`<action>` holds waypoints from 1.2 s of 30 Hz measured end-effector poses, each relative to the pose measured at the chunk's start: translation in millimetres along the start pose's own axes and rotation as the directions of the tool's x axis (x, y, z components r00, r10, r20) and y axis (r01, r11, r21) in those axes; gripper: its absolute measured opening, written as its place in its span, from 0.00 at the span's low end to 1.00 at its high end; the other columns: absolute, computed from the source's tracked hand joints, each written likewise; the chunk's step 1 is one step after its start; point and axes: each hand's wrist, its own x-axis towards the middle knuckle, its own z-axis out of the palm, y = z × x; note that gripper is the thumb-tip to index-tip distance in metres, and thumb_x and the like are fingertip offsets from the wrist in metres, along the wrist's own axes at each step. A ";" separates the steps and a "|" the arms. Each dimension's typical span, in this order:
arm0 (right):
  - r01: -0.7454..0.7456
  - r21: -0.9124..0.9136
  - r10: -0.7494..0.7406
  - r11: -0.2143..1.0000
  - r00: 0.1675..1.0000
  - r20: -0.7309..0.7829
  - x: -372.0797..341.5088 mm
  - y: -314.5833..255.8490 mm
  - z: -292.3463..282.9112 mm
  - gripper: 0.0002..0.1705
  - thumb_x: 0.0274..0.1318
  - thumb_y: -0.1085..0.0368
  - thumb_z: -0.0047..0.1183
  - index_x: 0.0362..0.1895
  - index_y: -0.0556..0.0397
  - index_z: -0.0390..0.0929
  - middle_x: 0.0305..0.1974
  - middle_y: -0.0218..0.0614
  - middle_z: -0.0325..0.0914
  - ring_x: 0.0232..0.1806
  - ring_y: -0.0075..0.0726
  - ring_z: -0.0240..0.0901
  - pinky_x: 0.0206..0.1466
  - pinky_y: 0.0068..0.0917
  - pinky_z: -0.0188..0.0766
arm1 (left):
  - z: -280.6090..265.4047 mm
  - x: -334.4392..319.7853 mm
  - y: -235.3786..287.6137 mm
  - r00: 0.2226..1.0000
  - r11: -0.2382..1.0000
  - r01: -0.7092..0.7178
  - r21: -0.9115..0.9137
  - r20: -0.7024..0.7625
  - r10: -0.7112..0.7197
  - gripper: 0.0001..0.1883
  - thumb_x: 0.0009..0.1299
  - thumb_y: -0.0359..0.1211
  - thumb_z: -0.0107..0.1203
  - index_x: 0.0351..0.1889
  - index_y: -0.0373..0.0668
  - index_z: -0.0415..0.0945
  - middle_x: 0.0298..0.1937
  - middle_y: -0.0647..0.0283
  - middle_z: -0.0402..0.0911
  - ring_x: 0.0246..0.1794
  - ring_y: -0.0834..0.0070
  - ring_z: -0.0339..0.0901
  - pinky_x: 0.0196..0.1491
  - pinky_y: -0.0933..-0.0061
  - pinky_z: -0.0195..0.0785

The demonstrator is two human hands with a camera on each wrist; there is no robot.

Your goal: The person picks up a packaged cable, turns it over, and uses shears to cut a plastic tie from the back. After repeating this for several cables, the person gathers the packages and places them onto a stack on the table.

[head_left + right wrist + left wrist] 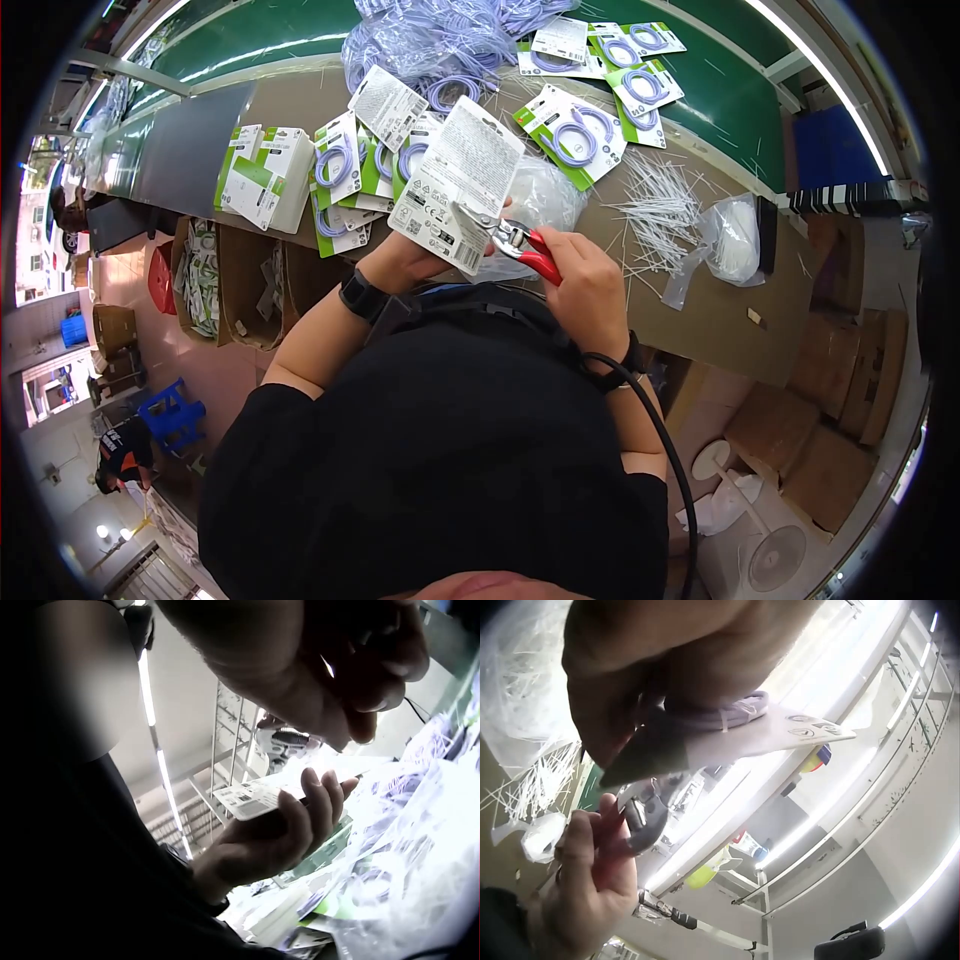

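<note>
My left hand [405, 262] grips a packaging card [462, 160] by its lower part, with the printed back facing up. On the card's other side a coiled lavender cable [731, 712], bound with a white tie, shows in the left wrist view. Red-handled cutting pliers [540, 262] sit in my right hand [588, 290], fingers curled round the handles. Their metal head overlaps the card's lower right edge in the head view. In the right wrist view, the left hand's fingers [321, 802] support the card from below.
Behind the card lie several carded cables [575, 140] and a heap of bagged lavender cables [430, 40]. White ties [655, 200] are scattered at the right beside a plastic bag [730, 240]. Stacked cards [270, 180] stand at the left, above cardboard boxes [250, 275] below the table.
</note>
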 end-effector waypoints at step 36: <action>0.210 -0.040 -0.213 0.977 0.930 -0.301 40.9 6.2 11.5 0.26 0.39 0.71 0.61 0.47 0.57 0.70 0.37 0.41 0.75 0.40 0.47 0.72 0.45 0.37 0.70 | 50.3 -1.6 -6.6 0.951 0.262 -0.147 0.954 0.064 0.301 0.25 0.65 0.28 0.54 0.60 0.34 0.60 0.51 0.60 0.72 0.51 0.77 0.69 0.54 0.75 0.63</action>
